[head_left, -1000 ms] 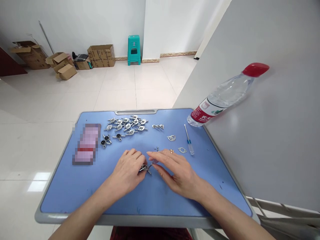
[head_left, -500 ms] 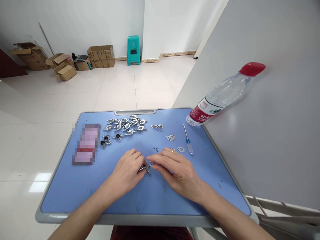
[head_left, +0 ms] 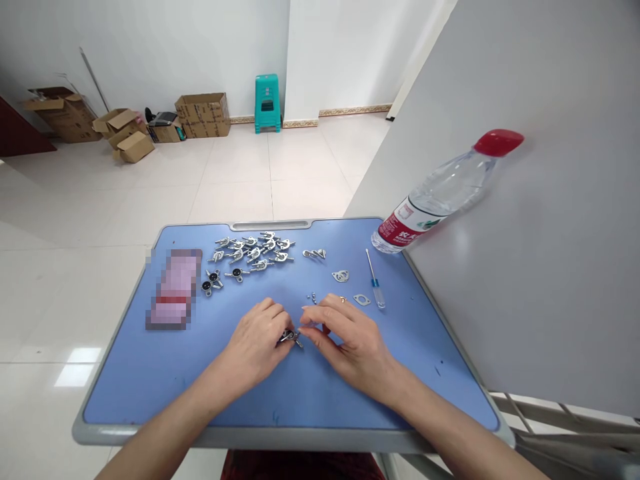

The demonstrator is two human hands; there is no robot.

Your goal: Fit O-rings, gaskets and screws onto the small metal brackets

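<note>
My left hand (head_left: 261,335) is closed on a small metal valve (head_left: 293,338) with short stems, low over the middle of the table, and its fingers cover much of it. Close on the right, my right hand (head_left: 347,340) has thumb and fingers pinched near the valve. Something small, translucent and purplish shows between those fingertips, but its kind cannot be made out. Beyond the right hand lie a few tiny screws (head_left: 313,297), a flat metal ring plate (head_left: 361,300) and another plate (head_left: 341,275). A screwdriver (head_left: 377,288) with a clear and blue handle rests farther right.
Several metal valves (head_left: 254,253) are clustered at the back of the blue table (head_left: 200,387), with black-centred ones (head_left: 237,273) nearer me. Small metal levers (head_left: 314,253) lie beside them. A blurred phone-like object (head_left: 175,290) is at left; a water bottle (head_left: 420,213) stands back right by the wall.
The fingers of my right hand have shifted slightly and its index finger has lifted a little. My left hand keeps the valve in nearly the same place.
</note>
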